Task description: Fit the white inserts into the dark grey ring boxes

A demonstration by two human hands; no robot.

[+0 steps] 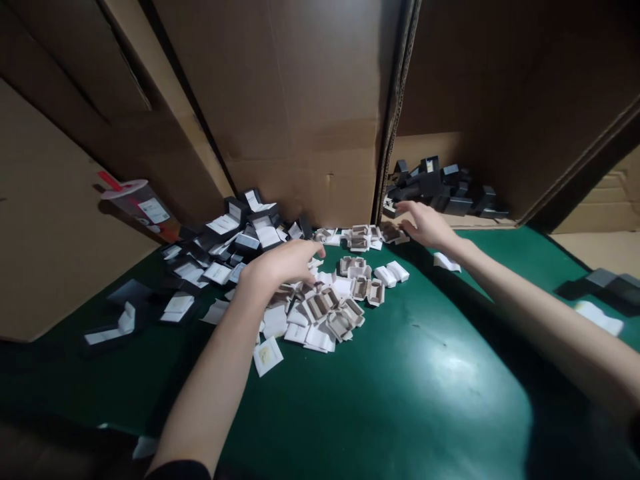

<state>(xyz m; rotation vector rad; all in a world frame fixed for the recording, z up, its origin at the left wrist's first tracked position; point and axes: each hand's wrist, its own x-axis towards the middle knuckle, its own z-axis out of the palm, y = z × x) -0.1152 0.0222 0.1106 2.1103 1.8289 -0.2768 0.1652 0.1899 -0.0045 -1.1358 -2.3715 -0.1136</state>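
My left hand (pixel 286 264) hovers at the near-left side of a pile of small white and grey-brown card box inserts (pixel 320 305). Its fingers are apart and curve down over the pile, with no item visible between them. My right hand (pixel 429 225) reaches to the front edge of an open cardboard carton, thumb and fingers apart. Just beyond its fingertips is a small black box (pixel 392 208) with a pale inside; whether they touch cannot be made out. Several more black boxes (pixel 435 183) lie heaped inside that carton.
Black boxes with white linings (pixel 220 247) are heaped at left. A lidded cup with a red straw (pixel 145 203) leans behind them. Cardboard walls (pixel 305 120) stand along the back of the green table (pixel 400 387). Dark boxes (pixel 613 287) and white paper (pixel 599 319) lie far right.
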